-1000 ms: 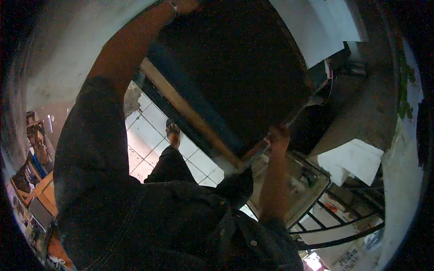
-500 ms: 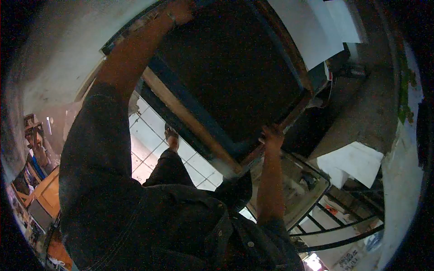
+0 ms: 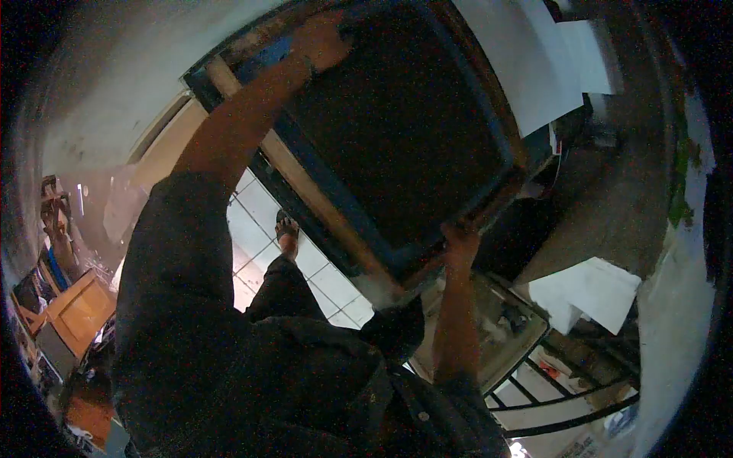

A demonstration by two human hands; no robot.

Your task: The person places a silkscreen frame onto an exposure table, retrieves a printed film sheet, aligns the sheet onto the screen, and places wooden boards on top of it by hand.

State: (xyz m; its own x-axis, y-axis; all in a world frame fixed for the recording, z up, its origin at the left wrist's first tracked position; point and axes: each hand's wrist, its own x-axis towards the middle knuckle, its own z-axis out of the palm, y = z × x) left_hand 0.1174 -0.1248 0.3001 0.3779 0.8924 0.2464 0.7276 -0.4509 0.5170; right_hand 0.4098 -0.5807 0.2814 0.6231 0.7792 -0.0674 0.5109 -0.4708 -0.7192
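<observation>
A large wood-edged frame (image 3: 324, 202) with a dark mesh-like panel (image 3: 397, 114) inside it fills the upper middle of the view. Over the upper left part of the panel is my left hand (image 3: 322, 44); its fingers are dim and smeared, so what it holds, if anything, does not show. At the frame's lower right edge, my right hand (image 3: 462, 240) is closed on the rim, its fingers bent over the edge. Blue strips run along the inner border of the frame.
White sheets (image 3: 511, 57) lie at the upper right. White pieces (image 3: 588, 290) and a curved black metal rack (image 3: 569, 416) are at the lower right, near a worn tray-like surface (image 3: 489, 324). A foot stands on white tiles (image 3: 256, 206). Wooden items (image 3: 82, 309) are at left.
My left hand has moved a little down and to the right over the panel. More of the frame's upper left corner shows. My right hand stays on the rim.
</observation>
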